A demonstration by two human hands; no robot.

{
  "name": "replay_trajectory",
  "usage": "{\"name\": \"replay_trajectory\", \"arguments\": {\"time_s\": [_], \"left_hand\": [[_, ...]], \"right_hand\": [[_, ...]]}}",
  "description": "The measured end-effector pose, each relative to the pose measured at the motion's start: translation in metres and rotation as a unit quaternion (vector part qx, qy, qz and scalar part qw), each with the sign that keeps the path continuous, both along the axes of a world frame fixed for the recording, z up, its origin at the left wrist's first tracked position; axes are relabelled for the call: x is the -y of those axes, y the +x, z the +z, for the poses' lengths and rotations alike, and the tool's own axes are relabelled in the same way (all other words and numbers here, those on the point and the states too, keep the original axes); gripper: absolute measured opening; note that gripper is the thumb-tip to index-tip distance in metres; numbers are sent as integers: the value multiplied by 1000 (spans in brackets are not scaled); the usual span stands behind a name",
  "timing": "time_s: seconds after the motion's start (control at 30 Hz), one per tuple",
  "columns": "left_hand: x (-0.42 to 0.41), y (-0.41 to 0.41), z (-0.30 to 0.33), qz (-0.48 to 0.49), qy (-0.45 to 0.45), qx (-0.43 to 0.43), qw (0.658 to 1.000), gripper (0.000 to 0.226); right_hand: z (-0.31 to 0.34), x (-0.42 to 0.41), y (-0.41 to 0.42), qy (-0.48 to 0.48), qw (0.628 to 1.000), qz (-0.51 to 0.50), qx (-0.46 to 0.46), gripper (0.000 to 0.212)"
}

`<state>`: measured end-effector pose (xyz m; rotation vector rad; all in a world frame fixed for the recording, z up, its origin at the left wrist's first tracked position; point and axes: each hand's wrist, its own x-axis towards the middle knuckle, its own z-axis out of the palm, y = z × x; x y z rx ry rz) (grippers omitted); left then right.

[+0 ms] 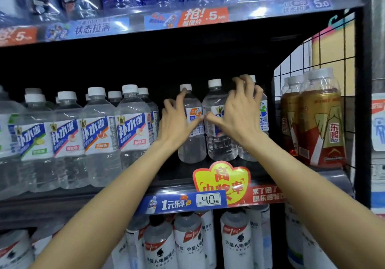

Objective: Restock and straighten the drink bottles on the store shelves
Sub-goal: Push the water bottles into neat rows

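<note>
Two hands are reaching onto the middle shelf (170, 182) of a store drink rack, working on three clear bottles set back from its front edge. Toward the shelf's left end, a row of larger clear bottles (98, 135) is standing already fronted. The left hand (177, 118) is spreading wide, fingers clawed, touching the left bottle (190, 122) near its cap and label. The middle bottle (216, 120) is standing between the thumbs, which are nearly meeting. The right hand (239, 114) is curling its fingers over the shoulder of the right bottle (261, 118), seemingly hooking behind it. Gold bottles (318, 122) are filling the right end. Drawing all three forward evenly, upright, labels outward, would probably serve best; tugging high risks tipping them.
</note>
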<state>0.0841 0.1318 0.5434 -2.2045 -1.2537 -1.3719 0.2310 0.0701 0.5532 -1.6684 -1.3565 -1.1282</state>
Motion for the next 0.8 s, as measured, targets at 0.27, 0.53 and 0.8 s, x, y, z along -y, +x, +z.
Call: {"name": "replay_trajectory", "arguments": {"time_s": [0.27,0.53,0.8], "left_hand": [[22,-17,-1,6,32,-55,998,76],[40,-1,-4,-56,22,76,995,43],[55,-8,-18,-241,-24,191,951,67]], "right_hand": [[-4,32,-6,-38,961,225,-157,65],[-9,44,-8,-76,879,357,-307,88],[-11,30,-43,-103,842,393,-356,70]]}}
